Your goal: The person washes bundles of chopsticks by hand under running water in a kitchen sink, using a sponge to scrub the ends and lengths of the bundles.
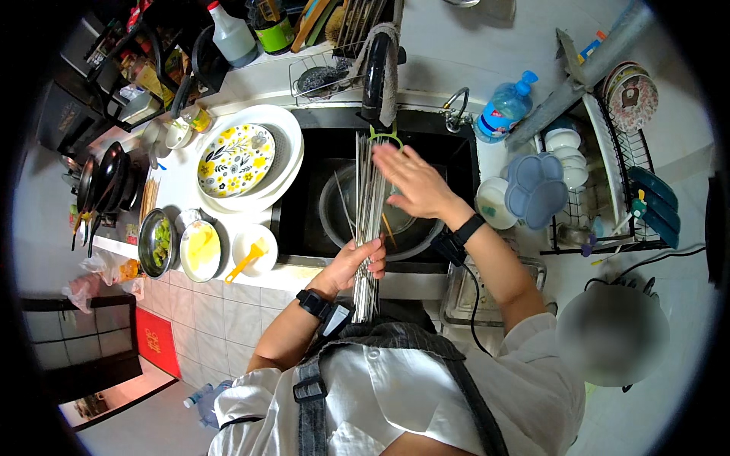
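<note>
My left hand [355,265] grips a thick bundle of long thin metal skewers [369,199] near its lower end. The bundle stands over the black sink [305,222], and one or two skewers splay out to its left. Alongside the upper part of the bundle is my right hand [415,183], flat with fingers extended and thumb apart. Whether its fingertips touch the metal is hard to tell. Below both hands, a round basin [331,228] sits in the sink, partly hidden by the skewers. The black faucet [376,80], draped with a grey cloth, rises just beyond the bundle's tips.
Left of the sink are a floral plate [235,161] on white basins, a bowl of yellow food [199,251], a metal bowl of greens [157,244] and a white bowl with an orange brush [248,259]. Rightward stand a blue bottle [505,108], a grey divided dish [536,191] and a dish rack [616,199].
</note>
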Motion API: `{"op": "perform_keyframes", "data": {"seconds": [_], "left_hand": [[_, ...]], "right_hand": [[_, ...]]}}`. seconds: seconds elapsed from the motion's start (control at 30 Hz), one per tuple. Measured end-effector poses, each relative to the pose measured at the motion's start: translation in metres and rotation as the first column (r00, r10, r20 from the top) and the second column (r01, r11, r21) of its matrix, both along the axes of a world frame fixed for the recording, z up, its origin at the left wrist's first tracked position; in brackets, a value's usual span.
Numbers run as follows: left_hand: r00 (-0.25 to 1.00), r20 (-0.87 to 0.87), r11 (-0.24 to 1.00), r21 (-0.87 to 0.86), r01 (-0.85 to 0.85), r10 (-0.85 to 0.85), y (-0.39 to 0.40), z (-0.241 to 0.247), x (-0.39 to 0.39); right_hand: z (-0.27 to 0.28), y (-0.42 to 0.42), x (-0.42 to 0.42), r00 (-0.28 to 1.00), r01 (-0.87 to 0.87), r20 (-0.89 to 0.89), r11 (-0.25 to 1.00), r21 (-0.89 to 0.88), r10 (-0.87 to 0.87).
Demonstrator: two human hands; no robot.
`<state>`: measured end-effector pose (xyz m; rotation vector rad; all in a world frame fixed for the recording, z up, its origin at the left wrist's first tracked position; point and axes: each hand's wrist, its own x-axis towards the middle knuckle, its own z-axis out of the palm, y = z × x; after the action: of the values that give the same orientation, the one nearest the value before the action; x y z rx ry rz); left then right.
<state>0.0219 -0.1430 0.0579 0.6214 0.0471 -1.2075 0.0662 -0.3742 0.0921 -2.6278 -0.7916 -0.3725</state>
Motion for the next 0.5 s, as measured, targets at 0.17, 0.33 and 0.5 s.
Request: {"op": "perform_keyframes", "data": {"seconds": [0.17,0.33,0.5], "left_hand": [[0.997,0.050,0.996,0.064,-0.066,0.063,0.005,-0.003,0.013],[0.992,0.110,0.993,0.094,-0.070,0.059,0.008,-0.016,0.014],[0.991,0.114,0.981,0.171,-0.095,0.076,0.010,-0.008,0.013]], "right_hand": [[-0.005,0.014,-0.026,0.995,0.094,-0.036,0.750,0.655,-0.093],[0.013,0.069,-0.011,0.960,-0.280,0.022,0.952,0.123,0.279],[-0.008,0.046,-0.018,0.960,-0.277,-0.014,0.957,0.090,0.279]]}}
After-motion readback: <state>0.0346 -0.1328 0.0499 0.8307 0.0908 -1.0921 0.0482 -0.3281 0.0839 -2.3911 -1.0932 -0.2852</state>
